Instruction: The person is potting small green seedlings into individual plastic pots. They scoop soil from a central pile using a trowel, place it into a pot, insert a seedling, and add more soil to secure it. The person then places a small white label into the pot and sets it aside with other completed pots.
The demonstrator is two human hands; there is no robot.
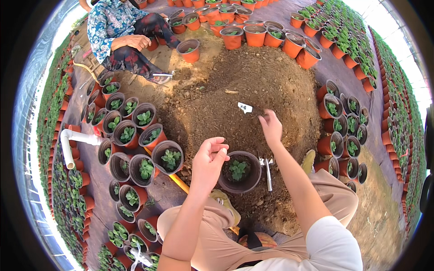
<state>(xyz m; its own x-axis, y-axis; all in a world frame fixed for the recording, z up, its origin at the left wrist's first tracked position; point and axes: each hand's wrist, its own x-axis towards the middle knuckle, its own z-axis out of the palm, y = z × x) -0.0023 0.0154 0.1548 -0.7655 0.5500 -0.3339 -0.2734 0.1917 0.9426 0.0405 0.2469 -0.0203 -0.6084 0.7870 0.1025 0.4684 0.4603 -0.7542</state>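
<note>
A plastic plant pot (256, 176) with a leafy green seedling (238, 169) stands on the soil between my knees. My left hand (211, 157) is raised at the pot's left rim, fingers curled loosely and apart, holding nothing. Over the soil mound (217, 115), my right hand (271, 127) reaches forward with thumb and fingers apart; nothing shows in it. A white plant label (244, 108) with writing lies on the mound just beyond its fingertips. Close to the pot's right side lies a metal hand trowel (268, 174).
Potted seedlings crowd the left (144, 118) and right (334, 144), with more pots (255, 36) behind the mound. A co-worker (117, 37) sits at upper left near a lone pot (188, 51). A white pipe (79, 136) juts in at left; a yellow hose (179, 183) runs by my left foot.
</note>
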